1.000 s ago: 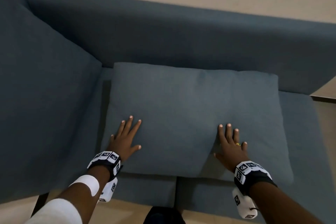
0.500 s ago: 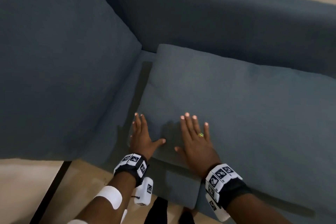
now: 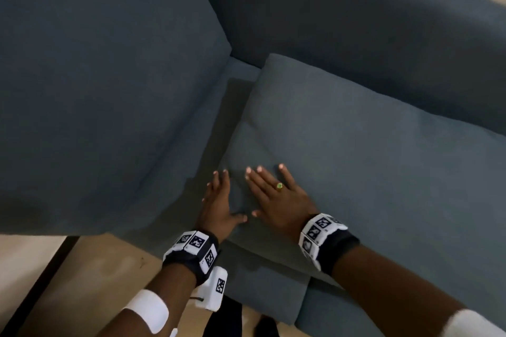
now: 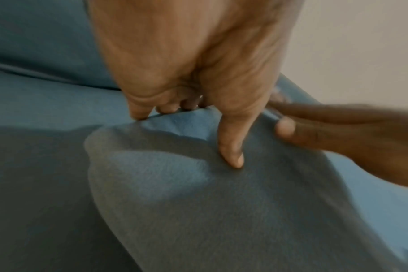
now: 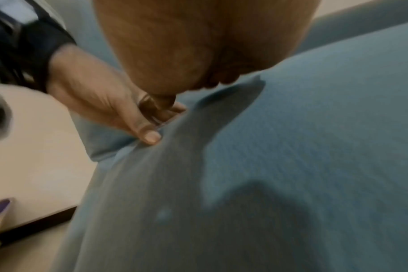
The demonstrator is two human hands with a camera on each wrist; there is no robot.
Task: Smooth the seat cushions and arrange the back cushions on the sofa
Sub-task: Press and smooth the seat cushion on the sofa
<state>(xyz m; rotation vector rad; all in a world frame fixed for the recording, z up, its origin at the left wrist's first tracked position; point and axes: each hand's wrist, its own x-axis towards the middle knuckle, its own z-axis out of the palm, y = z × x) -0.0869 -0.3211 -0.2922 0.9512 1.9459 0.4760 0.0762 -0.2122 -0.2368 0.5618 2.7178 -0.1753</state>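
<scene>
The loose back cushion lies flat on the seat cushions, its left end close to the big upright cushion in the sofa's corner and its far edge running along the sofa backrest. That is where we work. Our right hand rests on its near left corner, palm down and fingers spread and straight, holding nothing; we read this as a pressing stroke meant to push the filling flat and sweep creases toward the edge. Our left hand sits just beside it at the very edge of the cushion, fingers extended; from the left wrist the fingertips dent the fabric and a small fold rises between them, so it presses rather than grips. We judge the two hands lie side by side so one steadies the corner while the other smooths.

The cushion lies flat, not yet propped against the backrest, so arranging seems still ahead. Below the seat's front edge we see pale floor and a dark strip, and each wrist carries a band with black-and-white markers.
</scene>
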